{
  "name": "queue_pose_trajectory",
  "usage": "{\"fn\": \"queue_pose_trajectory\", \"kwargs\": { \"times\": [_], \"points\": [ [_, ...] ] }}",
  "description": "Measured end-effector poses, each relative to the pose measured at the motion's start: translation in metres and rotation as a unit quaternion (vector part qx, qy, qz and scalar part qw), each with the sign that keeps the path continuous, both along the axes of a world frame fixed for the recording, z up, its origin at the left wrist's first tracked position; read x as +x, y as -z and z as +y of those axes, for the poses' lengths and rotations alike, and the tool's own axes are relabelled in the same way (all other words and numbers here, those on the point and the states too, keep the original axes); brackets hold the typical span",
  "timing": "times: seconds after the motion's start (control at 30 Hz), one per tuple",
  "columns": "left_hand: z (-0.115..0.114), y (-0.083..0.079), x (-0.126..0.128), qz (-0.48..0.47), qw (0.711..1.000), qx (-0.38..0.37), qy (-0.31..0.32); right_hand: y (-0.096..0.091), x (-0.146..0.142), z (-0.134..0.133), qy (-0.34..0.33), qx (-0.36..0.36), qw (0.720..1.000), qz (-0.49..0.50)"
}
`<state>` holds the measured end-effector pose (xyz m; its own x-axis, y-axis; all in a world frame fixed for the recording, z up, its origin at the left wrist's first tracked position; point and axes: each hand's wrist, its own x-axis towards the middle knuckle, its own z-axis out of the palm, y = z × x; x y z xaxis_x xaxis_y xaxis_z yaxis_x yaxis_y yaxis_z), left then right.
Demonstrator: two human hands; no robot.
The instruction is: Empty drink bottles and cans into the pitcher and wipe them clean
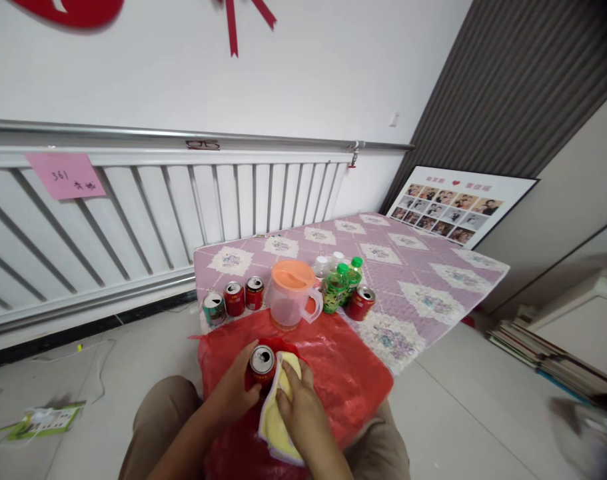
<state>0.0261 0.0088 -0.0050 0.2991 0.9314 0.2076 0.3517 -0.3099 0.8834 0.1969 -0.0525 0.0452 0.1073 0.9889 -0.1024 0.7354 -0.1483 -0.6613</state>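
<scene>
My left hand (236,387) is wrapped round an opened drink can (263,363), dark red with a silver top, and keeps it upright over a red plastic sheet (346,373). Pressed near the can's right side is a yellow cloth (278,427) with a pale edge, gripped by my right hand (303,400). Just beyond stands a clear pitcher (283,307) with an orange lid. Left of it are two red cans (234,300) and a green can (214,310), all opened. On its right stand green-capped bottles (336,290) and another red can (362,305).
A table (383,280) with a purple patterned cover stretches to the right, and a photo board (448,207) leans beyond it. Behind runs a white radiator (223,200). A power strip (46,420) with cables lies on the floor at left. Stacked books (548,363) are at right.
</scene>
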Motion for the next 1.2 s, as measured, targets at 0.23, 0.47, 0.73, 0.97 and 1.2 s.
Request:
{"fn": "queue_pose_trajectory", "kwargs": {
  "times": [0.23,0.47,0.73,0.97,1.2],
  "points": [
    [-0.001,-0.013,0.000,0.019,1.000,0.014,0.005,-0.014,-0.003,0.000,-0.004,0.012,1.000,-0.014],
    [-0.010,-0.011,0.010,0.075,0.993,0.037,-0.079,-0.009,-0.006,0.002,-0.013,-0.036,0.996,-0.075],
    [0.001,-0.020,-0.003,0.019,0.999,0.011,0.028,-0.025,-0.001,-0.003,0.002,0.022,0.999,-0.034],
    [0.001,-0.021,0.001,0.016,0.999,0.028,0.017,-0.018,-0.007,-0.001,-0.005,-0.019,0.997,-0.068],
    [-0.009,-0.017,0.010,0.068,0.993,0.066,-0.066,-0.013,-0.004,-0.001,-0.011,-0.022,0.996,-0.080]
  ]
}}
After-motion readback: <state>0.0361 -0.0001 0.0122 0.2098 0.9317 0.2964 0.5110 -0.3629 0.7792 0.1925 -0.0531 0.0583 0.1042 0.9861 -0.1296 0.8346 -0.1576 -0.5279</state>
